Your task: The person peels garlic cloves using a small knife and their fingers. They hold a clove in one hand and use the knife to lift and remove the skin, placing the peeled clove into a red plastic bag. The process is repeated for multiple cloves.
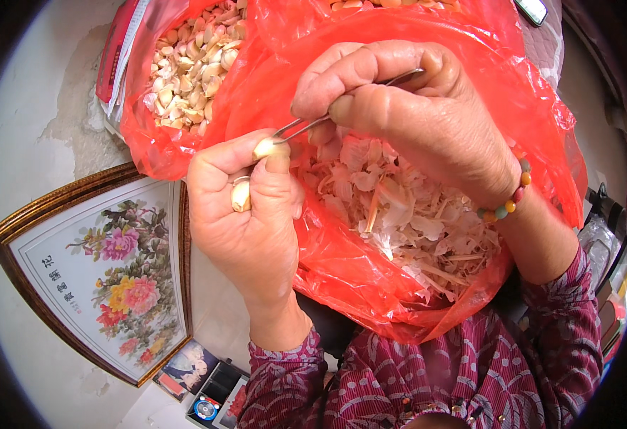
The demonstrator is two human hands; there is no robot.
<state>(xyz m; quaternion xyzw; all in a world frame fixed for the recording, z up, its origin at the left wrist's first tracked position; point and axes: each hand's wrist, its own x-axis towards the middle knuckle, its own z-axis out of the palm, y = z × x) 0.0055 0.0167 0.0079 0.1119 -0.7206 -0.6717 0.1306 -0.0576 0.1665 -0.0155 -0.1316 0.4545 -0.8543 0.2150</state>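
Between the thumb and index finger of my left hand is a garlic clove, and a second clove is held lower down against the fingers. My right hand grips thin metal tweezers, whose tips touch the upper clove. Below both hands a red plastic bag stands wide open, with papery garlic skins inside. At the upper left another red bag holds many garlic cloves.
More cloves show at the top edge. A framed flower picture leans at the left by the stained wall. Below it are a photo and a black box. A phone-like device lies at the upper right.
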